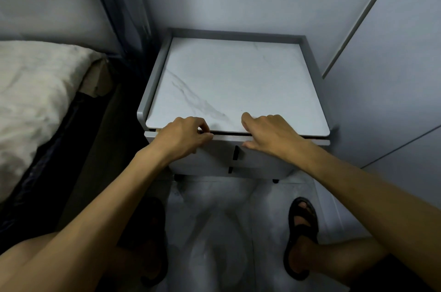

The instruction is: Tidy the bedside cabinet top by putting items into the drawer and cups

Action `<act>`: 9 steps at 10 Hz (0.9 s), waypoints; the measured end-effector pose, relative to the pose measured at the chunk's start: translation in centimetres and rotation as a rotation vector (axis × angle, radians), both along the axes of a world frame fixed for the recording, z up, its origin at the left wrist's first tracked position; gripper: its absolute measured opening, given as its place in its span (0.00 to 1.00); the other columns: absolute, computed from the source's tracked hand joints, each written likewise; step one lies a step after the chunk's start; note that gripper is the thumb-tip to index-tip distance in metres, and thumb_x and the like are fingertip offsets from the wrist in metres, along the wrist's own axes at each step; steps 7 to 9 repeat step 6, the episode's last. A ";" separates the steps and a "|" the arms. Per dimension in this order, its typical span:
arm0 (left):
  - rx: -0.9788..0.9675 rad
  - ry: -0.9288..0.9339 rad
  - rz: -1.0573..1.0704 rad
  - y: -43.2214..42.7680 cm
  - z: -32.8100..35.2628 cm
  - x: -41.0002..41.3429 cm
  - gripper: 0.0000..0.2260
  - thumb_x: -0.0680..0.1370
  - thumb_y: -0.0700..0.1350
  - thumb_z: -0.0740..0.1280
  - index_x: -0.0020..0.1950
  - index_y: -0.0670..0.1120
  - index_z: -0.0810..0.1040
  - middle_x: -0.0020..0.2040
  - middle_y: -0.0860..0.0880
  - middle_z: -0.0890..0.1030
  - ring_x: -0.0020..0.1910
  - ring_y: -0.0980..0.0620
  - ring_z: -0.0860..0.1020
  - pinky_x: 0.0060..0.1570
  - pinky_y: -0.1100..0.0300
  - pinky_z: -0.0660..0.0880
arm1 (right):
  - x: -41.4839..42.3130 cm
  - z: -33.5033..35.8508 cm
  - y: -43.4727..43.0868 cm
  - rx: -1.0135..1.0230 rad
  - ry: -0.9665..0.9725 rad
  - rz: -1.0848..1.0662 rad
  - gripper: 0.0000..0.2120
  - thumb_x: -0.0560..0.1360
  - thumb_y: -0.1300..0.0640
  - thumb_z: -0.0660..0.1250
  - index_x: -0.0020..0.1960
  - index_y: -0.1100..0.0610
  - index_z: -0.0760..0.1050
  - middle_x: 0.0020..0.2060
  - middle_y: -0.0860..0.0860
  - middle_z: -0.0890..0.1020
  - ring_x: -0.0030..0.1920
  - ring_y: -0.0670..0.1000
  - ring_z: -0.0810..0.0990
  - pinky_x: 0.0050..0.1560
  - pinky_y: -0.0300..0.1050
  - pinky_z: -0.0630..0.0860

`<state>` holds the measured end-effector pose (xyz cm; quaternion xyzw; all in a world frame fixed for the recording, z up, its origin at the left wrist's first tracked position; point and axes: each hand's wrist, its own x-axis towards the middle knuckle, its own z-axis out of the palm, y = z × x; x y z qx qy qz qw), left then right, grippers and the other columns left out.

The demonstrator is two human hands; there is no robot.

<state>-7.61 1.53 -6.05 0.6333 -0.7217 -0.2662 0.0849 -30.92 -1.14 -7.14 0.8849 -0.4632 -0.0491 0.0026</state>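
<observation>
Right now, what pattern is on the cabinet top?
The top is white marble with grey veins; the head view shows it.

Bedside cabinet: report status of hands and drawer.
Left hand fingers curled at top drawer lip. Right hand thumb on cabinet top, fingers against drawer front. Drawer near shut, thin gap. Nothing blocking it.
</observation>
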 end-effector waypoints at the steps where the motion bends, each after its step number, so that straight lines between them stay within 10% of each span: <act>1: 0.023 0.011 -0.019 0.1 0.2 0.1 0.09 0.78 0.56 0.65 0.52 0.53 0.78 0.40 0.54 0.83 0.33 0.57 0.82 0.48 0.54 0.80 | 0.2 0.2 -0.6 -0.028 0.034 0.005 0.17 0.78 0.48 0.65 0.50 0.56 0.58 0.30 0.49 0.65 0.33 0.55 0.68 0.36 0.47 0.65; 9: 0.071 -0.198 -0.143 0.3 6.9 0.4 0.17 0.79 0.57 0.66 0.64 0.50 0.74 0.58 0.47 0.81 0.45 0.52 0.79 0.49 0.56 0.75 | -0.2 8.2 0.6 0.283 0.023 -0.192 0.12 0.76 0.45 0.66 0.52 0.52 0.73 0.46 0.50 0.76 0.45 0.53 0.77 0.43 0.47 0.73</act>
